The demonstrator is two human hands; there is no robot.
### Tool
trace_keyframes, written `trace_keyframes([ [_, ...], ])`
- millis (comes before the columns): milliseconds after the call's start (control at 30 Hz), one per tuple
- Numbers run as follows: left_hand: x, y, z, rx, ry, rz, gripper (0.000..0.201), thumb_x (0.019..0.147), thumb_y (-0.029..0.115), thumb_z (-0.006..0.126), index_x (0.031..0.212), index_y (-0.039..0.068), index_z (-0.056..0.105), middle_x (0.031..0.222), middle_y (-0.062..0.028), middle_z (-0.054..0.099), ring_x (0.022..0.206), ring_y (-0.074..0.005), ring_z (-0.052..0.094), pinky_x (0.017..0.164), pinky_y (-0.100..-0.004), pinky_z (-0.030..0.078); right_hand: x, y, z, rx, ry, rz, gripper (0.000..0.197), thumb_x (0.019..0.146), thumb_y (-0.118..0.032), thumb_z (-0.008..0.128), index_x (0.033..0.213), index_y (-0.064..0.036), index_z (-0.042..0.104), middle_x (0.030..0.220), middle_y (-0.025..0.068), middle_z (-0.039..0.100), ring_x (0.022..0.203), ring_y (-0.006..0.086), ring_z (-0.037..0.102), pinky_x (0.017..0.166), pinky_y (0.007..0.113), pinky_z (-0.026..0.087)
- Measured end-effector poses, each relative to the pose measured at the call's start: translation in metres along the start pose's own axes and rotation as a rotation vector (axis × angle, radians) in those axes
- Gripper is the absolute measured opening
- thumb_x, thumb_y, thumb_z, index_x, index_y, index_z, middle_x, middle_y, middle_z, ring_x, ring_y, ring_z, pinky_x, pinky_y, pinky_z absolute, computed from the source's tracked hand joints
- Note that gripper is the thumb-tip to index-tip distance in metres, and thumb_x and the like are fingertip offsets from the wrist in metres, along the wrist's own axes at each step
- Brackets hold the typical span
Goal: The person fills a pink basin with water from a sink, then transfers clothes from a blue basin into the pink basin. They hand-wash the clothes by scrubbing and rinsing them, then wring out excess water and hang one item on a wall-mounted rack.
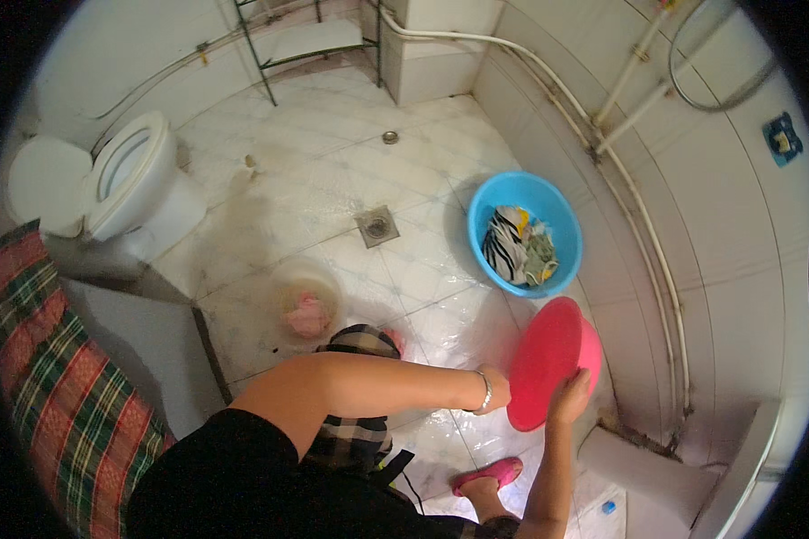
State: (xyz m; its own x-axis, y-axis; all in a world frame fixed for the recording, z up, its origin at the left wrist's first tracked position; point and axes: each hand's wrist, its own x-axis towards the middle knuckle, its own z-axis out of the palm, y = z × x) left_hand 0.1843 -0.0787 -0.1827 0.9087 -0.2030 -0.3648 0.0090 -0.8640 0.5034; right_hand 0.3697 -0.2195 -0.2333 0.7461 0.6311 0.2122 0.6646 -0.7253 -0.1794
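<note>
A red-pink plastic basin (546,364) is tipped steeply on its side in front of me, to the right. My left hand (493,391), with a bracelet at the wrist, reaches across and grips its left edge; the fingers are partly hidden. On the outer right side, my right hand (570,396) holds the same basin. Just beyond it, a blue basin (571,220) stands on the floor with striped and greenish clothes (520,247) inside. Left of my knee, a pale translucent basin (331,280) contains a pink cloth (307,314).
Wet tiled floor (422,287) surrounds a square drain (377,226). At the left stand a toilet (139,189) and a plaid cloth (72,359). Pipes (643,216) run along the right wall; a white pedestal (647,467) stands below. A metal rack (319,49) is at the back.
</note>
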Motion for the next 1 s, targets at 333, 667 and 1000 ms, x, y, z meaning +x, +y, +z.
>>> trace_keyframes([
  [333,0.057,-0.011,0.066,0.117,0.155,-0.060,0.024,0.063,0.015,0.070,0.086,0.007,0.069,0.086,-0.0079,0.068,0.081,-0.0240,0.065,0.059,-0.0389,0.051,-0.018,-0.012,0.005,0.046,-0.004,0.066,0.018,0.077,-0.008,0.051,0.092,-0.0032,0.043,0.084,0.0206,0.055,0.078,0.0411,0.054,0.066,0.047,0.042],
  [667,0.032,-0.003,0.028,0.104,0.003,-0.054,0.023,0.065,0.013,0.068,0.087,0.007,0.070,0.086,-0.0108,0.067,0.080,-0.0256,0.065,0.060,-0.0393,0.052,-0.037,0.101,0.009,0.180,0.153,0.251,0.031,0.080,-0.015,0.058,0.102,0.0020,0.046,0.094,0.0240,0.056,0.087,0.0380,0.056,0.076,0.042,0.044],
  [1000,0.041,-0.003,0.045,0.125,-0.012,-0.064,0.023,0.064,0.014,0.068,0.085,0.007,0.070,0.080,-0.0112,0.067,0.076,-0.0273,0.065,0.059,-0.0404,0.052,-0.138,0.216,0.082,0.854,-0.036,1.048,0.050,0.078,-0.021,0.064,0.118,0.0006,0.042,0.114,0.0191,0.054,0.101,0.0331,0.053,0.083,0.044,0.041],
])
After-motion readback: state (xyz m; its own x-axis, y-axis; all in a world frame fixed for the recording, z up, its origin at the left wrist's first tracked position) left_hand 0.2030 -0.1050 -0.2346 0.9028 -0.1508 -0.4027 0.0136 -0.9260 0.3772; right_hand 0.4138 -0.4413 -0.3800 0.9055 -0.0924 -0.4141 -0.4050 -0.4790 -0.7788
